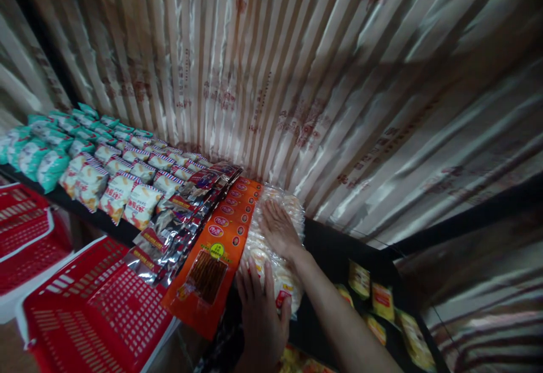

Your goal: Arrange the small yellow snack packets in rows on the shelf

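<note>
Clear, crinkled plastic packs with pale contents (285,274) lie on the black table, close against a row of orange snack packets (223,223). My right hand (278,229) rests flat on the far part of these clear packs, fingers stretched out. At their near end my left hand (262,311) lies with fingers extended and thumb apart, touching the packs beside the orange packets' edge. Neither hand grips anything. A small red label shows on the clear wrapping next to my left thumb. The undersides of both palms are hidden.
Silver-and-dark packets (169,237) overlap left of the orange ones. Beyond them stand rows of white snack bags (142,203) and teal bags (53,167). Red baskets (97,305) sit below the table's front edge. Small yellow packets (383,300) lie at right; a pleated curtain (254,68) hangs behind.
</note>
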The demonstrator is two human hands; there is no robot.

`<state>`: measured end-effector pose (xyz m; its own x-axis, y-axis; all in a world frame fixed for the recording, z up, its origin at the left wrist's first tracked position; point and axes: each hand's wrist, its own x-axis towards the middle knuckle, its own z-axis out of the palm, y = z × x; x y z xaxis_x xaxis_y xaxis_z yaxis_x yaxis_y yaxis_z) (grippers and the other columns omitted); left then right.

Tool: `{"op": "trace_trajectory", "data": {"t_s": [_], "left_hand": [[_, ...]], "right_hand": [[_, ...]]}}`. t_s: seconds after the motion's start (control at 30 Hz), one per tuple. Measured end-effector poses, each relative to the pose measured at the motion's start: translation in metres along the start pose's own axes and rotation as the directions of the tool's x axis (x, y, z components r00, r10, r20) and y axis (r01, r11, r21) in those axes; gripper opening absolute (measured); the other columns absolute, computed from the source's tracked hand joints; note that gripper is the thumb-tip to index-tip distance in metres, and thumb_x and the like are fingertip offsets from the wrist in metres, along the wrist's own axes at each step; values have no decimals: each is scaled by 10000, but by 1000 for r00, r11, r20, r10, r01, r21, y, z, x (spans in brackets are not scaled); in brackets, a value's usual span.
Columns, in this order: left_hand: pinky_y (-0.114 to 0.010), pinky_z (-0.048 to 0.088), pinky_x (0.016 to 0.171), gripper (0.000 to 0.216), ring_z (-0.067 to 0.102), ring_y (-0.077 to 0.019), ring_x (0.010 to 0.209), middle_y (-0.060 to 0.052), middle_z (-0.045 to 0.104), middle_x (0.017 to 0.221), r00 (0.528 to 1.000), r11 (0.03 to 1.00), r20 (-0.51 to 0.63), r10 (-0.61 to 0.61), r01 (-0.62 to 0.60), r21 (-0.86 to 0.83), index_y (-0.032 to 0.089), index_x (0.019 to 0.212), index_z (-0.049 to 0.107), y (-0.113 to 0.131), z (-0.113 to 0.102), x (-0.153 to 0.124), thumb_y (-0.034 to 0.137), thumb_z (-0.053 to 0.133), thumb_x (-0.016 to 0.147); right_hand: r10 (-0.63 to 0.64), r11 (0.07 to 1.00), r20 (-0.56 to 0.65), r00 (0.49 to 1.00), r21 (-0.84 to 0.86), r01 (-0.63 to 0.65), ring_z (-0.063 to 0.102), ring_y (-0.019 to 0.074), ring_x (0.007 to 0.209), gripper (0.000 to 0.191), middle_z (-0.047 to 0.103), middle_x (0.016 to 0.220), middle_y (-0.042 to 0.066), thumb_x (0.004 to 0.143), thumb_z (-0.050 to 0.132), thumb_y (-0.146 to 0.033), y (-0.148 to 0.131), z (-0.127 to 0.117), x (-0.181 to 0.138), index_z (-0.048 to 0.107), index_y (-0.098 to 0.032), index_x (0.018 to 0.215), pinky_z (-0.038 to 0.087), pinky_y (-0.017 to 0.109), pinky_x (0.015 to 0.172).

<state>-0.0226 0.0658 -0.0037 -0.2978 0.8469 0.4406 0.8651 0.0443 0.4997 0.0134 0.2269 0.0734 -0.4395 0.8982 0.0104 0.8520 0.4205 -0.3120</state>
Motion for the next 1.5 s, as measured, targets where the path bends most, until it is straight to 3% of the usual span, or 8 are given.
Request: {"op": "trace_trajectory", "data": {"t_s": [0.17,0.53,0.77,0.87,0.97,1.13,1.27,1.5], "left_hand": [[-561,277,1029,731,200,-394,1321,-174,191,1469,1000,1000,-5,-18,18,-12,190,1360,346,-1,6,-1,526,566,750],[-584,276,1019,835,240,-395,1306,-160,168,1483,996,999,-79,-45,43,-31,214,1383,295,0,19,-4,542,625,690],[-575,283,1020,842,225,-392,1317,-146,128,1496,995,998,-83,-47,43,-51,229,1392,270,0,22,-3,529,630,691],[-566,286,1025,803,212,-389,1323,-156,110,1497,998,999,-49,-31,30,-33,214,1383,294,-1,15,-2,532,607,715],[-558,287,1029,773,189,-386,1332,-161,81,1500,999,1000,-36,-13,12,-23,200,1374,311,-2,7,-1,518,600,731],[-557,267,1047,712,184,-364,1340,-164,185,1478,999,999,-36,15,-17,-43,165,1351,349,-3,2,-1,474,592,757],[-551,255,1056,691,186,-359,1341,-167,229,1464,998,998,-45,44,-46,-39,148,1350,351,-5,0,-1,439,583,769],[-562,225,1063,652,117,-355,1360,-166,103,1496,997,987,-63,47,-56,-153,128,1388,270,-3,-4,-7,333,516,820]], "right_hand": [[82,994,124,989,-82,-72,71,175,1383,663,205,1481,38,885,122,-556,7,11,6,274,-161,1395,34,393,1121],[107,986,68,992,-136,-97,97,182,1380,636,210,1481,53,901,122,-511,29,10,50,284,-141,1392,46,390,1119],[99,984,-18,995,148,-95,170,195,1367,644,293,1449,52,863,260,-581,42,10,53,409,-164,1330,72,411,1125],[85,914,-171,982,405,-8,161,169,1369,637,287,1456,-2,823,328,-633,39,-3,34,451,-229,1299,82,384,1136],[172,880,-288,942,474,-16,174,163,1367,590,238,1479,-26,846,307,-605,35,-19,-5,452,-251,1296,89,375,1140],[399,865,-498,770,483,-136,302,213,1314,596,340,1436,64,873,248,-556,32,-17,-87,472,-176,1274,209,406,1103],[518,808,-492,700,549,-212,312,238,1303,610,370,1409,108,866,247,-554,35,14,-138,469,-146,1262,228,439,1080],[651,623,-318,689,742,-246,262,229,1330,695,354,1424,88,807,322,-626,22,55,-171,408,-156,1312,155,421,1113]]}}
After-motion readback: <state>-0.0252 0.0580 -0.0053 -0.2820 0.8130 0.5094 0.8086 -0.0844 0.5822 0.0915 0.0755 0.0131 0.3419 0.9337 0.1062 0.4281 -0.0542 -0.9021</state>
